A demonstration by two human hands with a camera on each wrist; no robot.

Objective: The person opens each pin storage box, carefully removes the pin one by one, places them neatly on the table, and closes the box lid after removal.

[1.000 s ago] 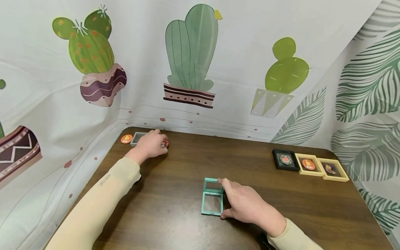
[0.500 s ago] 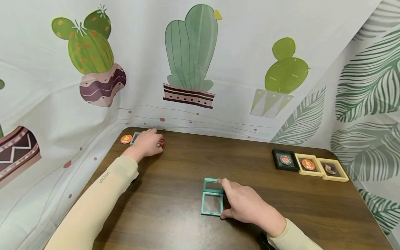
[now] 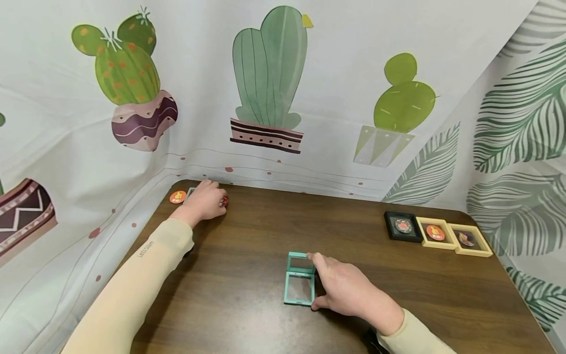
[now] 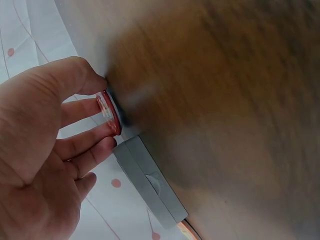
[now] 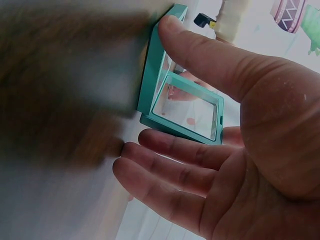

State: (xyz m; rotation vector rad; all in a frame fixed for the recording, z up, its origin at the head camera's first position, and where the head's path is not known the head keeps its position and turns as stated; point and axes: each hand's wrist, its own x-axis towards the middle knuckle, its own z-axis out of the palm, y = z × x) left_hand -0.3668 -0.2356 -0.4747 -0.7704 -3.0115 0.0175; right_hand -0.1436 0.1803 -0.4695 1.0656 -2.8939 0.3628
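At the table's far left corner, my left hand (image 3: pixel 203 202) pinches a red round badge (image 4: pixel 111 112) by its edge between thumb and fingers. The badge stands tilted on its rim, close to a grey display frame (image 4: pixel 150 182) that the hand partly covers in the head view. My right hand (image 3: pixel 347 285) spans the right side of a teal display frame (image 3: pixel 299 289), thumb at the near corner and index finger at the raised lid. That frame stands open like a book, with transparent panes; the other fingers (image 5: pixel 165 165) extend alongside it.
An orange round badge (image 3: pixel 178 197) lies left of the grey frame. At the far right, a black frame (image 3: pixel 403 238) and two cream frames (image 3: pixel 438 245) hold badges in a row. A printed cloth (image 3: pixel 327 162) hangs behind the brown table (image 3: pixel 247 236).
My left hand has shifted left with the red badge, closer to the grey frame, covering more of it. The right hand and the teal frame have stayed in place.
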